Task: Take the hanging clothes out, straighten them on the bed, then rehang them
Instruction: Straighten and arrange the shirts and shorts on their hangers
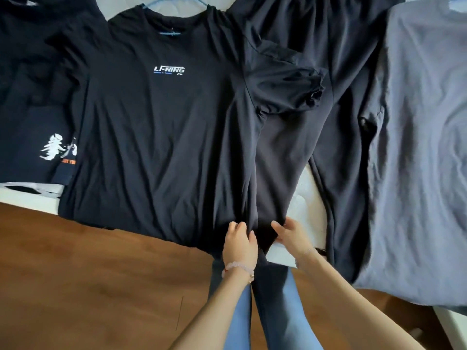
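Note:
A black T-shirt (pixel 161 127) with a white chest logo lies face up on the bed, still on a blue hanger (pixel 174 8) at its collar. Its right sleeve is bunched. Its hem hangs over the bed's near edge. My left hand (pixel 238 245) grips the hem's right corner. My right hand (pixel 290 236) pinches dark fabric just beside it, at the lower end of the dark trousers (pixel 336 137) that lie to the shirt's right.
Another black shirt (pixel 32 109) with a white and orange print lies at the left. A grey-blue garment (pixel 427 160) covers the right. White bedding (pixel 307 195) shows between clothes. Brown wooden floor (pixel 88 274) runs below the bed edge, and my legs in jeans stand there.

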`<state>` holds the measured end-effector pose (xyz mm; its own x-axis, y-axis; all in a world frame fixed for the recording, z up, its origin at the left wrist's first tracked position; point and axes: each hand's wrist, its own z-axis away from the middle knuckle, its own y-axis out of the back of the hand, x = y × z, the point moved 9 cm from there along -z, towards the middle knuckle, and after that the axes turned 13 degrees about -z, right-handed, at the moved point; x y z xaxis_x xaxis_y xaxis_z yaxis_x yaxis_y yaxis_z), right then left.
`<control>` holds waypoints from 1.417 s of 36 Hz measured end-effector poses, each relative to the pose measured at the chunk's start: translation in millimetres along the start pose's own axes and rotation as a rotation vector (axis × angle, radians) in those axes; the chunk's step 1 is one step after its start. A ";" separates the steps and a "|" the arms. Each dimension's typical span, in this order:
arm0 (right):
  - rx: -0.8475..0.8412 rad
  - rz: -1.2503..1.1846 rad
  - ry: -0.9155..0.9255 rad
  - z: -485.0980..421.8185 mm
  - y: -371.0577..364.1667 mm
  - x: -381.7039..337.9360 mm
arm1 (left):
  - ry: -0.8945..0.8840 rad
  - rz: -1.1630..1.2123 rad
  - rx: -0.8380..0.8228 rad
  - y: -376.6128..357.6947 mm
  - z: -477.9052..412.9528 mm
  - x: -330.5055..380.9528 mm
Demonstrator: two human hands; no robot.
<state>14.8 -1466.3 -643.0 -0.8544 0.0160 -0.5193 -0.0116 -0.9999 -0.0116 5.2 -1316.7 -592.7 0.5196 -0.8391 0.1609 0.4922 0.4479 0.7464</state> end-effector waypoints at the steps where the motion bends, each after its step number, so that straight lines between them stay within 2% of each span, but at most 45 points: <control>1: 0.023 -0.039 0.008 1.7 5.0 1.4 | 0.008 0.107 -0.004 -1.0 -0.1 -5.4; 5: 0.225 -0.149 0.064 10.2 42.7 1.2 | 0.148 0.527 -0.060 -6.1 5.5 -49.7; 7: 0.345 -0.208 0.112 16.1 68.7 -1.4 | 0.228 0.651 -0.062 -3.6 5.6 -74.1; 9: 0.392 -0.232 0.125 21.6 85.2 -2.3 | 0.235 0.684 -0.069 0.6 2.1 -89.3; 12: 0.353 -0.178 0.122 25.3 85.0 -3.6 | 0.219 0.635 -0.095 3.8 -5.8 -100.2; 15: 0.254 -0.218 0.010 26.8 68.7 12.4 | 0.217 0.566 -0.098 3.2 -12.6 -106.9; 19: 0.080 -0.303 -0.106 39.2 41.4 32.0 | 0.187 0.644 -0.282 -13.3 -4.1 -102.1; 23: 0.032 -0.009 -0.057 50.1 34.8 50.2 | 0.099 0.632 -0.455 -24.7 16.9 -85.6; 26: -0.012 -0.031 -0.013 63.5 31.9 44.8 | 0.085 0.581 -0.428 -17.0 26.3 -83.9; 30: 0.029 -0.171 0.067 81.4 50.1 27.0 | 0.009 0.553 -0.359 4.9 37.1 -81.4; 34: 0.007 -0.310 0.100 96.1 58.7 18.1 | -0.001 0.612 -0.268 27.9 37.5 -92.3; 39: -0.081 -0.261 -0.012 102.7 42.9 32.4 | 0.066 0.621 -0.191 47.6 36.9 -111.4; 42: -0.207 -0.188 -0.100 103.0 20.7 52.7 | 0.160 0.662 -0.305 36.7 38.3 -134.8; 44: -0.221 -0.109 -0.147 104.5 7.6 61.5 | 0.193 0.617 -0.381 30.5 38.4 -151.5; 46: -0.157 0.068 -0.135 100.3 6.0 68.5 | 0.203 0.470 -0.358 28.2 33.2 -167.9; 49: -0.057 0.379 -0.102 93.3 13.1 79.0 | 0.240 0.181 -0.233 25.7 19.5 -188.1; 51: 0.004 0.396 -0.151 93.5 24.4 86.2 | 0.262 0.000 -0.103 30.6 15.2 -188.9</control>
<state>-107.7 -1489.7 -608.2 -0.8599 -0.3696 -0.3522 0.3309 -0.9288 0.1668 -88.5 -1149.2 -590.5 0.6762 -0.7364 -0.0217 0.5537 0.4886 0.6743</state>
